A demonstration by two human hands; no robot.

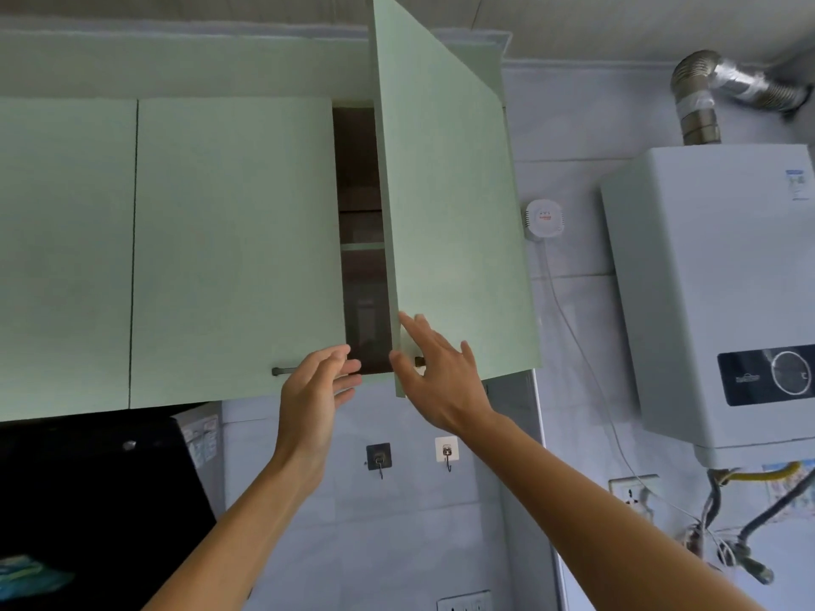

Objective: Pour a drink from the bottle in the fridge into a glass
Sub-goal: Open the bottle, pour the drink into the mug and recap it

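I look up at pale green wall cabinets. The right cabinet door (445,222) stands partly swung out, and a dark gap (364,280) shows the shelves inside. My right hand (434,372) lies with spread fingers against the lower edge of that door, next to its handle. My left hand (319,390) hovers with fingers apart in front of the handle (284,371) of the closed middle door (238,249). Neither hand holds anything. No bottle, fridge or glass is visible; the cabinet's contents are too dark to tell.
A black range hood (97,491) hangs at the lower left. On the right wall are a white water heater (714,293) with its metal duct (701,94), a small white alarm box (544,218), pipes and sockets. Two adhesive hooks (379,458) sit on the tiles below the cabinets.
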